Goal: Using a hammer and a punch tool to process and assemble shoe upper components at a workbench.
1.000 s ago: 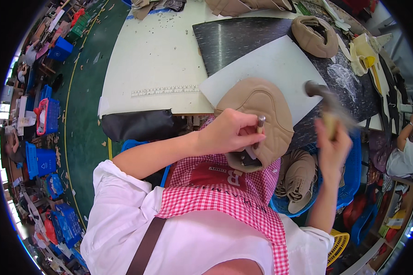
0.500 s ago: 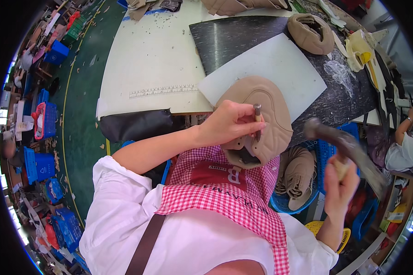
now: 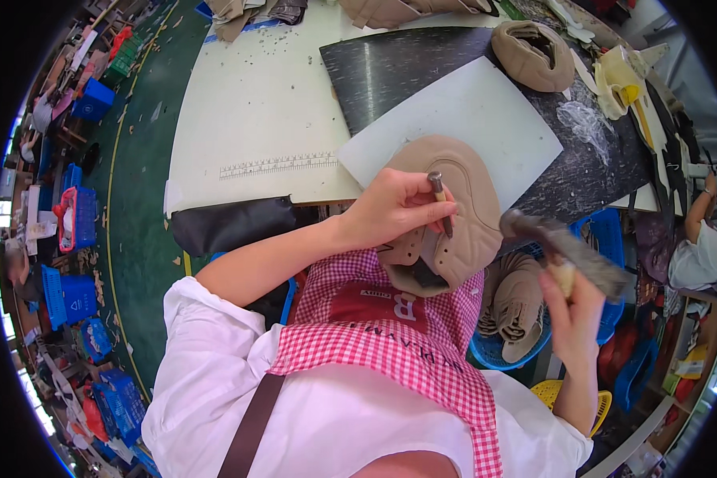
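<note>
A beige shoe upper (image 3: 468, 187) lies over the near edge of a white board (image 3: 526, 131), with punched holes beside its opening. Pinched in my left hand (image 3: 398, 209) is a short hole punch (image 3: 439, 191), its metal top tilted away from me and its lower end at the upper near the holes. My right hand (image 3: 575, 315) grips a hammer (image 3: 577, 253) by its pale wooden handle. The blurred hammer head hangs to the right of the punch, apart from it. My fingers partly hide the upper.
The white board rests on a dark mat (image 3: 406, 72) across the worktable (image 3: 255, 111). Another beige upper (image 3: 534, 56) sits at the far right. Below the table edge, a blue basket (image 3: 506, 362) holds several uppers. A person (image 3: 699, 255) is at the right.
The hammer and my right hand have moved left, closer to the punch. The punch now leans more, its top shifted left.
</note>
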### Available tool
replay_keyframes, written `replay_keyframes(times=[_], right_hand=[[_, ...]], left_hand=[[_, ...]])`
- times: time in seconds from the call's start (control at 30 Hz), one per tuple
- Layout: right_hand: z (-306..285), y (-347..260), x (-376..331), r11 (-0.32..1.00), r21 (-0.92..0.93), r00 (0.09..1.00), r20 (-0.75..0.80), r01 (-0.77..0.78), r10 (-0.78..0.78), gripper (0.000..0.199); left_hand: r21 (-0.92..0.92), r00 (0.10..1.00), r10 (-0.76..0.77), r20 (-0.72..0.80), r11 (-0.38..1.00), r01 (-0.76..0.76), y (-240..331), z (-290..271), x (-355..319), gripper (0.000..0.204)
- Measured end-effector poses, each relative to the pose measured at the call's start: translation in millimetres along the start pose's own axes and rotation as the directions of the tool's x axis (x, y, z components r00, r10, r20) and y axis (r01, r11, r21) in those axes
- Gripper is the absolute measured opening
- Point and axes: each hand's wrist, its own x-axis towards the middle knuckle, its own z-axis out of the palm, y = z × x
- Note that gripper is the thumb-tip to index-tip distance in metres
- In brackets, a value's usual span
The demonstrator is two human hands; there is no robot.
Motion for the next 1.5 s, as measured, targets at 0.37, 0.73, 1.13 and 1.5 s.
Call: replay_keyframes(times=[0.37,0.73,1.13,1.5], right_hand=[[2.8,-7.9,6.7,0.952,-0.144,0.96,0.123,0.268,-0.252,0.018],[-14.8,-49.2,-10.9,0.846,0.216,0.857,-0.303,0.488,-0.417,0.013],[-62.7,5.6,-19.6,0.901,0.014,0.854,-0.325,0.434,-0.406,0.03],[78.9,10.8,1.9,0.922,-0.211,0.94,-0.028,0.326,-0.339,0.053]], left_hand=[[0.578,0.971,0.209,0.112,0.781,-0.235,13.5,7.9,5.5,0.008],[0.715,0.844,0.475,0.25,0.497,-0.492,10.2,22.7,19.2,0.013],[0.468,0.97,0.242,-0.012,0.859,-0.208,4.6,13.2,19.7,0.013],[-0.321,0.737,-0.078,-0.671,0.927,-0.194,1.0,-98.3,68.6,0.023]])
